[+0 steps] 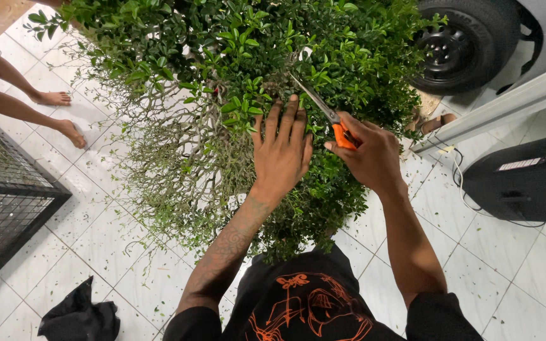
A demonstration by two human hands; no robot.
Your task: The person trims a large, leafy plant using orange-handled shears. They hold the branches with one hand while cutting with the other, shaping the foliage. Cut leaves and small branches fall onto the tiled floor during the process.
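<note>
White tiled floor [90,240], leaf-littered

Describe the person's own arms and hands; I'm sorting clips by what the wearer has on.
Both hands are bare: no gloves, rings or watch visible. The left hand sits on a forearm covered in dark swirling tattoo patterns. The right hand has an unmarked forearm. Short black sleeves end near the elbows.

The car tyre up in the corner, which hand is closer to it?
Right. The right hand, holding orange-handled scissors, sits on the tyre's side of the bush. The left hand lies flat on the leaves, farther away.
</note>
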